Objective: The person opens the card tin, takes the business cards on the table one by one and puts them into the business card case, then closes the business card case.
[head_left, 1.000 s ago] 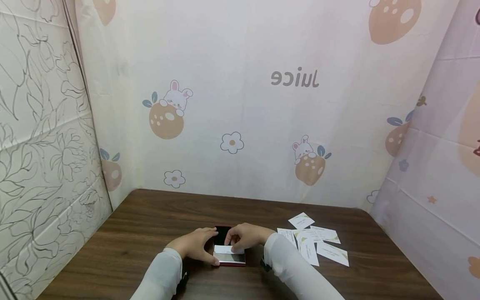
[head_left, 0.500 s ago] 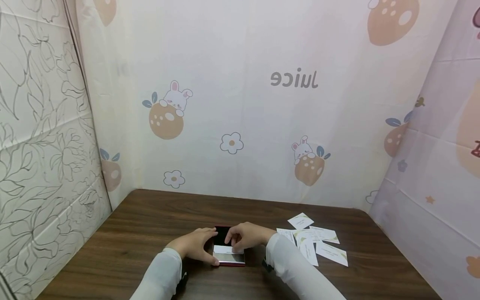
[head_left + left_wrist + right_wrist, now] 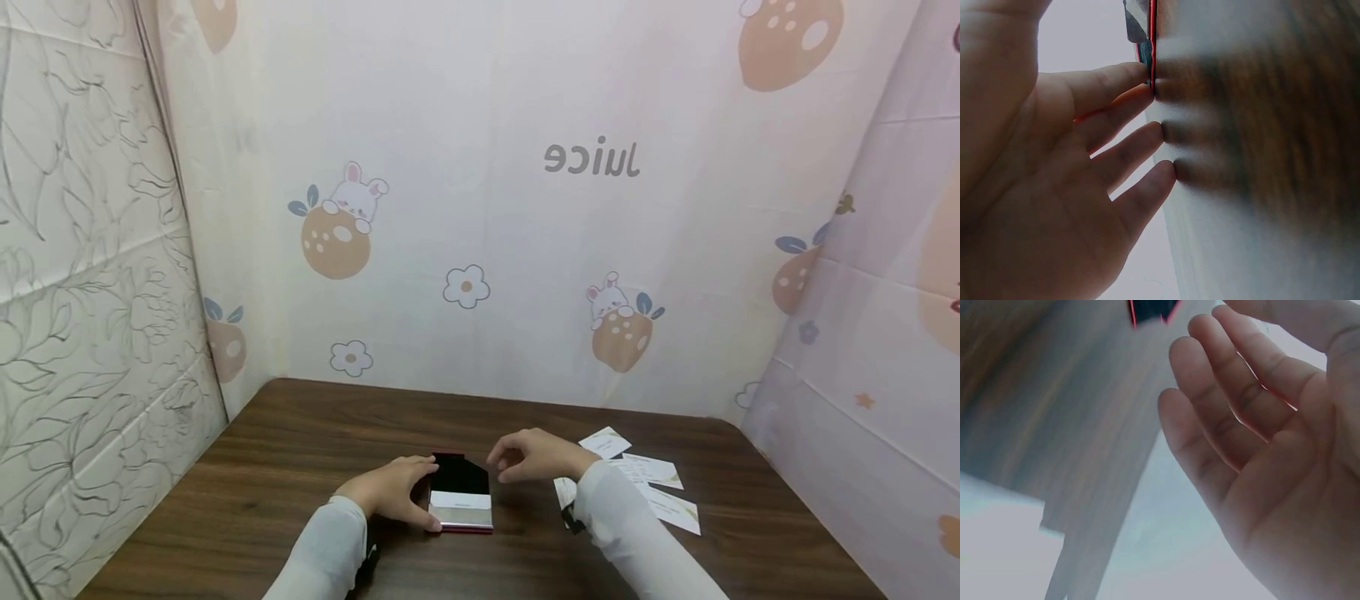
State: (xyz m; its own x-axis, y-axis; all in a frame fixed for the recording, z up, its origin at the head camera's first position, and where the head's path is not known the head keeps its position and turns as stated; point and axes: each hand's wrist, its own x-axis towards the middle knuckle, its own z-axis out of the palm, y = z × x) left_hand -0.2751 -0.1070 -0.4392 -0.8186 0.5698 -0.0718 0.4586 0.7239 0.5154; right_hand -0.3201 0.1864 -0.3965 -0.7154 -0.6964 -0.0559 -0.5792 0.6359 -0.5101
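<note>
An opened business card case point(image 3: 461, 477), black inside with a thin red edge, lies on the table. A white card point(image 3: 459, 500) sits in its near part, above a silvery panel. My left hand point(image 3: 390, 492) holds the case at its left side, thumb at the near corner and index fingertip at the far one; in the left wrist view its other fingertips rest on the tabletop. To the right of the case, my right hand point(image 3: 543, 457) hovers with loosely bent fingers. In the right wrist view nothing is in that hand point(image 3: 1260, 425).
Several loose business cards point(image 3: 675, 510) lie overlapping on the right of the dark wooden table point(image 3: 300, 425), partly hidden by the right sleeve point(image 3: 637, 525). A patterned curtain point(image 3: 465, 208) hangs behind the table's far edge.
My right hand has lifted off the card in the case and moved right toward the loose cards, uncovering the case's right side. The left hand stays where it was.
</note>
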